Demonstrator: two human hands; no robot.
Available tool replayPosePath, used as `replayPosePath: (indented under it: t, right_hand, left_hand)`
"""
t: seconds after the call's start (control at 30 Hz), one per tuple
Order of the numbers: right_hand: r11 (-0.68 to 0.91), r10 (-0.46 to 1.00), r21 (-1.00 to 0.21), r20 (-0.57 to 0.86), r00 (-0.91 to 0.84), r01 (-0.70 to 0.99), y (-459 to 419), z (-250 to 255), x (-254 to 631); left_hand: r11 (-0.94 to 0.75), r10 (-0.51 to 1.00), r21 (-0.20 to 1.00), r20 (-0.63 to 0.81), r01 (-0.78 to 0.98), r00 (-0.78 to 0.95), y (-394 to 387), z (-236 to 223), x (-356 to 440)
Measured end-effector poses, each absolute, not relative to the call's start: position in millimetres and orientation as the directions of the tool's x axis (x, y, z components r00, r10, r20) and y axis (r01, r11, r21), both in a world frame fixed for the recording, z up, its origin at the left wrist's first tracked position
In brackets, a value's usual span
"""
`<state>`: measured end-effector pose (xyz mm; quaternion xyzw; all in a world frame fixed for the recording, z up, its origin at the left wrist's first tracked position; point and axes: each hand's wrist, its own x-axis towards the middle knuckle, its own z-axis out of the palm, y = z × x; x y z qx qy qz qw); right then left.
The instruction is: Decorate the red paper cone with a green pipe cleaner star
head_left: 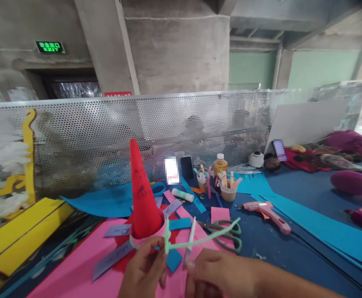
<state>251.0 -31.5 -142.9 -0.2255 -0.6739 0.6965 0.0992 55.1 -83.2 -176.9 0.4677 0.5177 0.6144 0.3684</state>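
My left hand (146, 267), thumb and fingertips pinched, holds a light green fuzzy pipe cleaner (206, 239). One length of it stands up at the fingertips and another stretches out to the right. My right hand (221, 271) is closed at the lower end of a slim white pen (191, 234), which the pipe cleaner crosses; its curled fingers are partly hidden. Just beyond my left hand, a red paper cone (142, 194) stands upright in a pink paper ring (135, 241). Purple strips (112, 258) with writing and blue paper pieces (174, 260) lie around it on pink paper (66, 277).
Green-handled scissors (238, 244) and a pink glue gun (266, 213) lie to the right. Behind are a glue stick (182, 194), cups of markers (228, 190), an orange bottle (220, 164) and phones (186, 167). A perforated metal screen (168, 124) closes the back; yellow blocks (28, 231) sit left.
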Motion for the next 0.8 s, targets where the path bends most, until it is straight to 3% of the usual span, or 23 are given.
replayPosePath:
  t: [0.1, 0.17, 0.23, 0.3, 0.37, 0.43, 0.67, 0.8]
  right_hand:
    - [-0.057, 0.344, -0.997, -0.066, -0.936, 0.05, -33, -135, 258]
    - [0.012, 0.488, -0.997, 0.078, -0.869, -0.082, -32, -133, 261]
    - [0.194, 0.68, -0.968, 0.252, -0.689, -0.163, -29, -133, 262]
    - [0.449, 0.749, -0.889, 0.426, -0.508, -0.084, -25, -132, 264]
    - [0.67, 0.684, -0.74, 0.583, -0.438, 0.061, -22, -130, 265]
    - [0.791, 0.586, -0.598, 0.674, -0.451, 0.134, -21, -128, 265]
    - [0.863, 0.448, -0.499, 0.675, -0.586, 0.085, -24, -140, 257]
    - [0.956, 0.289, -0.267, 0.772, -0.567, 0.123, -24, -144, 258]
  left_hand:
    - [-0.159, 0.952, 0.986, 0.14, -0.049, -0.272, -77, -178, 51]
    - [-0.159, 0.954, 0.98, 0.123, -0.116, -0.273, -74, -179, 50]
    - [-0.158, 0.952, 0.97, 0.099, -0.187, -0.29, -71, -179, 49]
    - [-0.137, 0.955, 0.959, 0.062, -0.248, -0.289, -70, -178, 49]
    - [-0.11, 0.965, 0.951, 0.032, -0.29, -0.259, -71, -176, 50]
    - [-0.093, 0.975, 0.941, 0.019, -0.327, -0.222, -73, -175, 50]
    - [-0.005, 1.0, 0.895, -0.003, -0.447, -0.017, -75, -175, 50]
    - [0.146, 0.988, 0.88, -0.112, -0.451, 0.102, -74, -174, 53]
